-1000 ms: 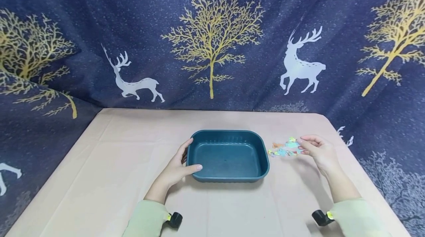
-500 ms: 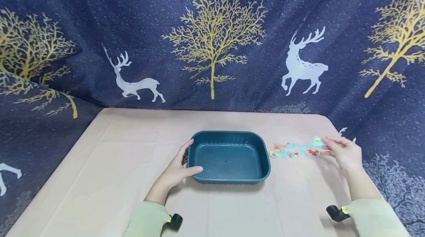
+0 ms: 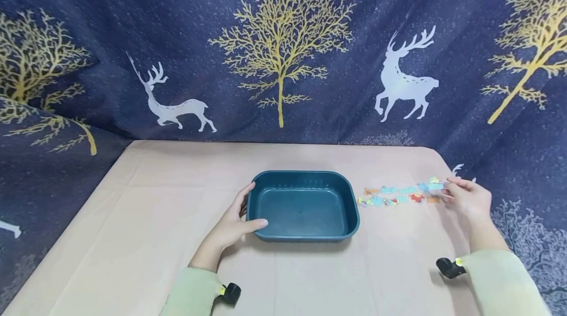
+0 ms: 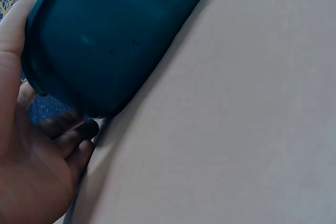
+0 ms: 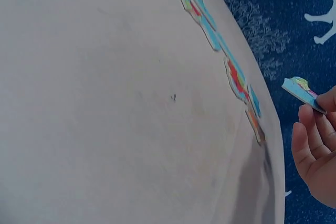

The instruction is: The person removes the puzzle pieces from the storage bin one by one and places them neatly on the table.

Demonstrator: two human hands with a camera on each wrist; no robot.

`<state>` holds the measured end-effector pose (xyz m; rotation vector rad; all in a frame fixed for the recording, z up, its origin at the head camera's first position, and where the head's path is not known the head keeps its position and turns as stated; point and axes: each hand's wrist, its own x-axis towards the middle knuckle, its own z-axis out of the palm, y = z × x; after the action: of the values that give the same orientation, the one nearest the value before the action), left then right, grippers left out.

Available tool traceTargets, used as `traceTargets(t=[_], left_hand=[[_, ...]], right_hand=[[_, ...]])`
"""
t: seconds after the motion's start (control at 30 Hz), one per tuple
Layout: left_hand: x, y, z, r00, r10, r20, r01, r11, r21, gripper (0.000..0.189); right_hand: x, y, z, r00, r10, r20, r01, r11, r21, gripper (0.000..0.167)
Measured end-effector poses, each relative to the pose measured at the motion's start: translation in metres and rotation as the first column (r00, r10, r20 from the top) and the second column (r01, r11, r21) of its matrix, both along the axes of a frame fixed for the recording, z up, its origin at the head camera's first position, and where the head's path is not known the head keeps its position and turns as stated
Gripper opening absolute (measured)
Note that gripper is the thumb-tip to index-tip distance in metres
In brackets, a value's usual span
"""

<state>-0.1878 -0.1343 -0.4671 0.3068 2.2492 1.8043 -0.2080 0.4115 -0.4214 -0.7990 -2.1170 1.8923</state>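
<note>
A teal plastic basin (image 3: pixel 305 207) stands on the cloth-covered table. My left hand (image 3: pixel 230 220) grips its left end, thumb over the rim and fingers along the outer side; the left wrist view shows that hand below the basin's wall (image 4: pixel 115 40). To the right, my right hand (image 3: pixel 471 203) pinches a flat light-blue and yellow puzzle piece (image 5: pixel 302 92) between thumb and fingertips, tilted above the table. It is over the right end of two rows of flat colourful pieces, among them a red one (image 3: pixel 417 198) and an orange one (image 3: pixel 433 200).
The two rows run from near the basin's right side, starting with an orange piece (image 3: pixel 370 191) at the back left. A dark blue curtain (image 3: pixel 177 50) with trees and deer hangs behind the pale tablecloth (image 3: pixel 146 217). Black cameras (image 3: pixel 450 268) are strapped at both wrists.
My right hand has moved right with a light-blue and yellow puzzle piece, uncovering more of the rows. My left hand stays on the basin. The head view has tilted slightly.
</note>
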Motion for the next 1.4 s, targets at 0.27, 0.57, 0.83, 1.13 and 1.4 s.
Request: traceTargets(t=[0.27,0.57,0.83,1.13,1.4], left_hand=[[0.004,-0.005,0.002,1.0,0.008,-0.014,-0.008,1.0,-0.019,0.092],[0.005,-0.006,0.002,1.0,0.0,-0.011,-0.001,1.0,-0.012,0.092],[0.006,-0.004,0.003,1.0,-0.02,-0.01,0.019,1.0,-0.008,0.092],[0.005,-0.005,0.003,1.0,-0.017,-0.004,0.017,1.0,-0.007,0.091],[0.005,-0.01,0.001,1.0,-0.005,-0.02,0.004,0.999,-0.051,0.091]], right_hand=[[-0.007,0.007,-0.008,0.998,-0.004,0.07,-0.005,0.992,0.129,0.019],[-0.013,0.014,-0.019,0.977,-0.074,0.201,0.027,0.973,0.227,0.048],[-0.007,0.016,-0.023,0.973,-0.099,0.21,0.054,0.977,0.207,0.048],[-0.002,0.015,-0.023,0.964,-0.129,0.232,0.073,0.969,0.236,0.048],[-0.003,0.006,-0.023,0.957,-0.134,0.256,0.013,0.905,0.426,0.045]])
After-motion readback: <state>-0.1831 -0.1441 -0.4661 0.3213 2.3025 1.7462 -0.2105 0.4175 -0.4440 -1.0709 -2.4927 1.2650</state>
